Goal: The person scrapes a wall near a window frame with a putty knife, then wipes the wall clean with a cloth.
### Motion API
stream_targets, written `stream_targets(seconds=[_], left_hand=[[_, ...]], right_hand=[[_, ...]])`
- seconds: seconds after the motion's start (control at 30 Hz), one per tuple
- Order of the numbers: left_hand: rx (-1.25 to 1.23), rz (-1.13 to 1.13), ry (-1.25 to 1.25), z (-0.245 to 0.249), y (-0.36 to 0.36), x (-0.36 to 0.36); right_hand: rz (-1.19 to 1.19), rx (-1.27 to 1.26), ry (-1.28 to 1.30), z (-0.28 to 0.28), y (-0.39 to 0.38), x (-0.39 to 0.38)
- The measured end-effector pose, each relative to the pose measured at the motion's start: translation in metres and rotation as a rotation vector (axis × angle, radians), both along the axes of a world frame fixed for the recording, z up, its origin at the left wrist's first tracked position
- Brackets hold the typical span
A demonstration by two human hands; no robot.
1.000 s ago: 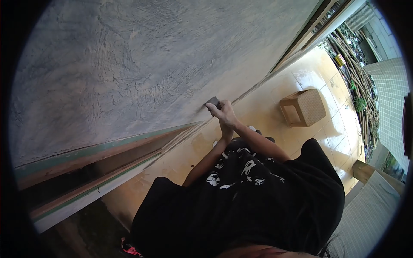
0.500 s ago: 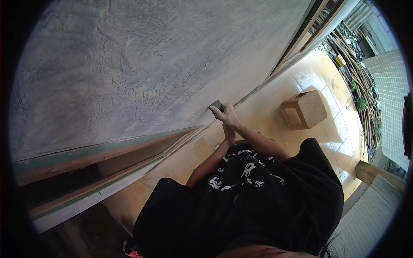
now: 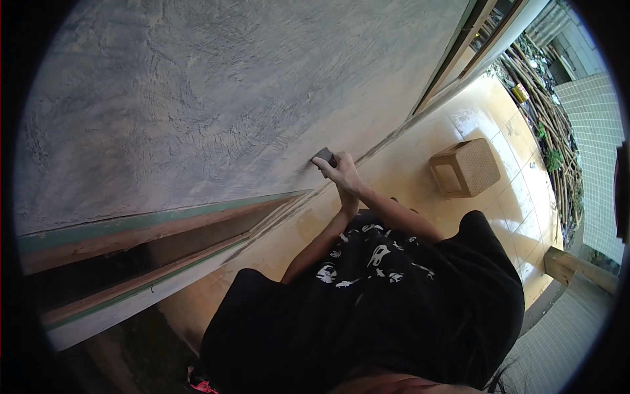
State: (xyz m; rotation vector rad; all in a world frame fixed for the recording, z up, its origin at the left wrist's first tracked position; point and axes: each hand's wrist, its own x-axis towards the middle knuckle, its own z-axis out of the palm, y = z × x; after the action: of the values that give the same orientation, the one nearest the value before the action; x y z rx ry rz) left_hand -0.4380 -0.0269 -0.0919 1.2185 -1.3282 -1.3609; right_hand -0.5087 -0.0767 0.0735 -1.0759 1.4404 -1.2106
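My right hand (image 3: 343,173) is closed around a small dark grey sanding block (image 3: 323,156), thumb along its near side. The block lies against the lower part of a rough, grey-white plastered wall (image 3: 216,98). Just below and behind the right hand, near its wrist, is my left hand (image 3: 349,199). Its fingers are hidden by the right hand, so whether they grip anything does not show. Swirling trowel marks cover the plaster, with a paler, smoother band near the block.
A brown woven-pattern stool (image 3: 464,168) stands on the shiny tiled floor (image 3: 400,177) to the right. A green-edged window frame (image 3: 164,222) borders the wall at lower left, another frame (image 3: 453,59) at upper right. Bamboo poles (image 3: 548,111) lie beyond the tiles.
My right hand and the sanding block have shifted slightly left and up along the wall. My left hand has stayed close beneath the right.
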Motion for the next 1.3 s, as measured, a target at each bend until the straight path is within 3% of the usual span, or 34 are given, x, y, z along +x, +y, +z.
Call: stream_targets(seconds=[0.13, 0.2, 0.3, 0.4, 0.53, 0.67, 0.83, 0.9, 1.0, 1.13, 1.17, 1.2, 1.23, 1.3], left_hand=[[-0.001, -0.02, 0.166, 0.002, -0.008, 0.003], [0.166, -0.019, 0.037, -0.012, -0.006, 0.004], [0.012, 0.033, 0.018, 0.013, 0.004, -0.005], [0.077, 0.019, 0.0, 0.023, 0.002, -0.008], [0.238, -0.017, -0.038, 0.033, 0.018, -0.005], [0.346, -0.042, -0.07, 0.041, 0.013, -0.004], [0.374, -0.067, -0.087, 0.044, 0.013, -0.009], [0.559, -0.013, 0.11, 0.061, 0.016, -0.015], [0.525, -0.077, 0.082, 0.076, 0.023, -0.024], [0.475, -0.096, 0.139, 0.137, 0.032, -0.026], [0.435, -0.226, 0.156, 0.15, 0.032, -0.022], [0.397, -0.355, 0.171, 0.156, 0.036, -0.013], [0.408, -0.33, 0.174, 0.152, 0.04, -0.003], [0.509, -0.353, 0.431, 0.137, 0.049, 0.014]], right_hand=[[-0.004, -0.019, 0.002, -0.001, -0.005, 0.002], [0.02, 0.039, -0.085, -0.024, -0.001, 0.0], [-0.019, 0.077, -0.003, -0.037, 0.0, 0.002], [-0.034, 0.052, 0.045, 0.001, 0.002, 0.0], [-0.038, 0.013, 0.032, -0.013, 0.0, 0.0], [-0.007, 0.119, -0.128, -0.041, 0.004, -0.004], [0.017, 0.158, -0.241, -0.025, 0.014, -0.018], [0.021, 0.172, -0.349, -0.02, 0.017, -0.032], [0.062, 0.045, -0.429, -0.006, 0.029, -0.046], [0.157, -0.01, -0.49, 0.035, 0.037, -0.055], [0.152, 0.024, -0.457, 0.044, 0.037, -0.055], [0.146, 0.062, -0.426, 0.049, 0.038, -0.052], [0.166, 0.078, -0.43, 0.053, 0.039, -0.05], [0.183, 0.089, -0.513, 0.056, 0.037, -0.042]])
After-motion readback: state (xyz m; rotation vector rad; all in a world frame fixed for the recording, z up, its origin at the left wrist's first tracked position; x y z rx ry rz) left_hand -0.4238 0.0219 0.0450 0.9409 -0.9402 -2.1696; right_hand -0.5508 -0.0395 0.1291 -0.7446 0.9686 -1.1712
